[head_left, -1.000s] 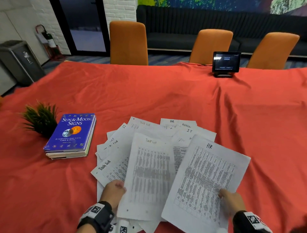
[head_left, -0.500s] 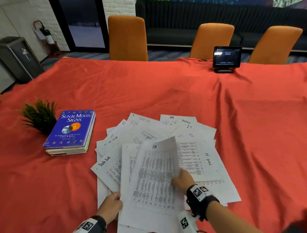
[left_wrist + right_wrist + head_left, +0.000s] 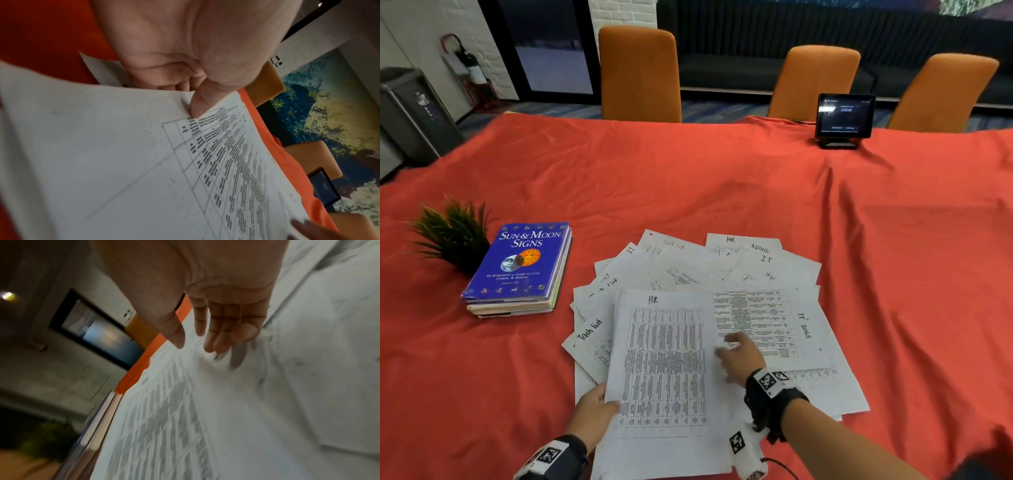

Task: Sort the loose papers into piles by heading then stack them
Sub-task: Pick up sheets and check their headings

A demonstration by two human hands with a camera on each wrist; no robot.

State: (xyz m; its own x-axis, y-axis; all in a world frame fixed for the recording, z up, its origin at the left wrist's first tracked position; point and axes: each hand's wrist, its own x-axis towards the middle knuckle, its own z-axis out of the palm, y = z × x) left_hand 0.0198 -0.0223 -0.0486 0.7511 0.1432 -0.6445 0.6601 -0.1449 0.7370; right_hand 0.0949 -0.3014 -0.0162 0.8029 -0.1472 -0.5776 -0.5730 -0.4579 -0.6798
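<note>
Sorting barely begun: loose papers (image 3: 722, 281) fanned lower centre, unpiled; left hand (image 3: 594, 411) pinches HR sheet (image 3: 664, 359), right hand (image 3: 743, 356) hovers, fingers spread.

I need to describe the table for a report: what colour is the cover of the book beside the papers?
Blue, on the book; the head view shows it best.

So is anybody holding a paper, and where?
Yes. The left hand pinches the HR sheet at its left edge, thumb on top. The right hand holds nothing.
</note>
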